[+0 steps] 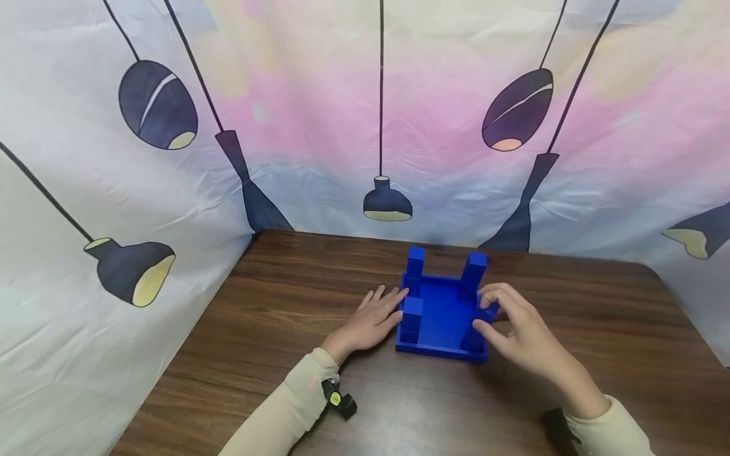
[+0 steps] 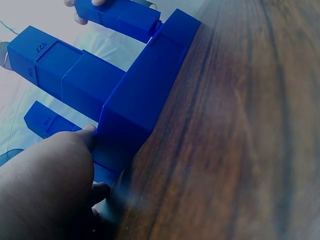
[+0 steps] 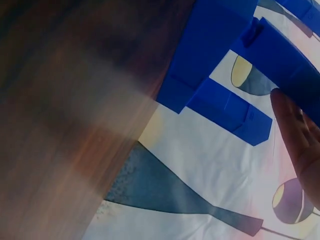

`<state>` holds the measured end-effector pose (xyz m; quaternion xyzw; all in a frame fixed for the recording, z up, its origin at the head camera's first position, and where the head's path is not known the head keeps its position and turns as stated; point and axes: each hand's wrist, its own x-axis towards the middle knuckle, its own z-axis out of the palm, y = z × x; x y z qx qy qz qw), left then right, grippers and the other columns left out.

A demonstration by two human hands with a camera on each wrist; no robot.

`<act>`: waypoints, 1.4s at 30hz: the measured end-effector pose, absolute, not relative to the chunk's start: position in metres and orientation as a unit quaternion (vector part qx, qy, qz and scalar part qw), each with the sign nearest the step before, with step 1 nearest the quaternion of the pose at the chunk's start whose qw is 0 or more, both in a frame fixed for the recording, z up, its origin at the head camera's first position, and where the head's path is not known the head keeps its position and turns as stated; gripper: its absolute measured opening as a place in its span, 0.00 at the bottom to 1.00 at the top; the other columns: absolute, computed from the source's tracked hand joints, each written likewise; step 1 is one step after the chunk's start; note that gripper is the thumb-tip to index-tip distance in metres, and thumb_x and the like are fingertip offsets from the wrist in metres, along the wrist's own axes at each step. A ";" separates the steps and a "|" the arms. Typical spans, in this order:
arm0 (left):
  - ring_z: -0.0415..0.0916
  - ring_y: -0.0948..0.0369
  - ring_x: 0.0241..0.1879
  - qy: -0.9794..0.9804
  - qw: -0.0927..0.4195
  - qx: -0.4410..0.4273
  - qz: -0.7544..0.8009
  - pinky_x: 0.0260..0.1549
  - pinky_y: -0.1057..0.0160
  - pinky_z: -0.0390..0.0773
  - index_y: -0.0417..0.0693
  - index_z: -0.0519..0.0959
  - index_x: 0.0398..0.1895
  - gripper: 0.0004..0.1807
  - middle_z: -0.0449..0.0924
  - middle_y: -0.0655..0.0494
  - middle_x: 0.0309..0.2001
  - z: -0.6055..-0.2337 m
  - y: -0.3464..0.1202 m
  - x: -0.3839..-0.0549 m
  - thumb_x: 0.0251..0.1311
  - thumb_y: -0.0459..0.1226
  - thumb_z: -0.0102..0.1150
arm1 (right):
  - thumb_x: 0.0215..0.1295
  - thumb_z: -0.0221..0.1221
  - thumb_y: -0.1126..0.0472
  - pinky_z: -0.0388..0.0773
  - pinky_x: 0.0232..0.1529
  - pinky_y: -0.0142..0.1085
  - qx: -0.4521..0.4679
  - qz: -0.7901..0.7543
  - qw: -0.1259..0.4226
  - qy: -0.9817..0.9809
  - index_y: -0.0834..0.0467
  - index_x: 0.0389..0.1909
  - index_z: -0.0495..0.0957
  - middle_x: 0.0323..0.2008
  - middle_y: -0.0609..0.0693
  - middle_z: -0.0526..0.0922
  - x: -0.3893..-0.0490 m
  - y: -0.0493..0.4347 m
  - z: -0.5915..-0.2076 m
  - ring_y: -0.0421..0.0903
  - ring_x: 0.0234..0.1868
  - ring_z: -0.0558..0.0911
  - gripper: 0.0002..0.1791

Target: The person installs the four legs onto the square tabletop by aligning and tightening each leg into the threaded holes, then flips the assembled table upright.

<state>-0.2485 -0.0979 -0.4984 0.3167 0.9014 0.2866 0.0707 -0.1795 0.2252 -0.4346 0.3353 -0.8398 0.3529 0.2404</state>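
A shallow blue tray [image 1: 441,316] lies on the table with a square blue post at each corner. My right hand [image 1: 527,332] pinches the near right post [image 1: 473,335] between thumb and fingers. In the right wrist view, that post [image 3: 285,60] leans slightly, with a narrow gap at its foot; I cannot tell how firmly it sits. My left hand [image 1: 371,320] lies with fingers spread against the tray's left side, by the near left post [image 1: 412,320]. Numbers mark this post [image 2: 65,60] in the left wrist view. The far left post [image 1: 415,269] and far right post [image 1: 472,275] stand upright.
The brown wooden table [image 1: 274,285] ends at a fabric backdrop [image 1: 319,126] printed with hanging lamps. A black wrist strap [image 1: 339,399] is on the left sleeve, and a dark device [image 1: 556,427] is at the right wrist.
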 end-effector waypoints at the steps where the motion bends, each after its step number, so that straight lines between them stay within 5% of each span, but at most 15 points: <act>1: 0.34 0.45 0.85 0.901 0.070 0.316 0.289 0.80 0.43 0.33 0.57 0.51 0.87 0.33 0.50 0.47 0.84 -0.498 -0.098 -0.249 0.86 0.55 0.32 | 0.52 0.74 0.79 0.79 0.41 0.25 0.337 0.357 0.236 -0.839 0.55 0.42 0.74 0.55 0.51 0.82 -0.180 0.227 -0.433 0.44 0.50 0.81 0.25; 5: 0.34 0.45 0.85 0.901 0.072 0.313 0.290 0.80 0.42 0.34 0.57 0.52 0.87 0.33 0.50 0.47 0.84 -0.498 -0.098 -0.248 0.86 0.55 0.32 | 0.53 0.71 0.80 0.76 0.49 0.24 0.335 0.369 0.203 -0.843 0.50 0.43 0.75 0.57 0.49 0.85 -0.179 0.233 -0.429 0.44 0.54 0.83 0.26; 11: 0.34 0.44 0.84 0.901 0.072 0.311 0.292 0.80 0.42 0.34 0.56 0.52 0.87 0.33 0.51 0.46 0.84 -0.497 -0.098 -0.247 0.86 0.55 0.33 | 0.52 0.68 0.81 0.77 0.43 0.26 0.335 0.377 0.171 -0.846 0.50 0.45 0.76 0.57 0.52 0.85 -0.177 0.240 -0.426 0.39 0.58 0.81 0.28; 16: 0.34 0.44 0.84 0.901 0.074 0.312 0.292 0.80 0.41 0.34 0.56 0.52 0.87 0.33 0.50 0.46 0.84 -0.496 -0.098 -0.247 0.86 0.55 0.33 | 0.51 0.69 0.82 0.74 0.55 0.23 0.340 0.376 0.182 -0.843 0.50 0.46 0.77 0.56 0.50 0.85 -0.178 0.241 -0.426 0.38 0.58 0.81 0.29; 42: 0.34 0.45 0.84 0.902 0.076 0.316 0.285 0.80 0.43 0.33 0.57 0.50 0.87 0.33 0.49 0.47 0.84 -0.497 -0.098 -0.249 0.86 0.54 0.33 | 0.49 0.76 0.79 0.74 0.53 0.21 0.382 0.376 0.197 -0.821 0.53 0.51 0.79 0.49 0.46 0.81 -0.183 0.245 -0.428 0.38 0.51 0.79 0.30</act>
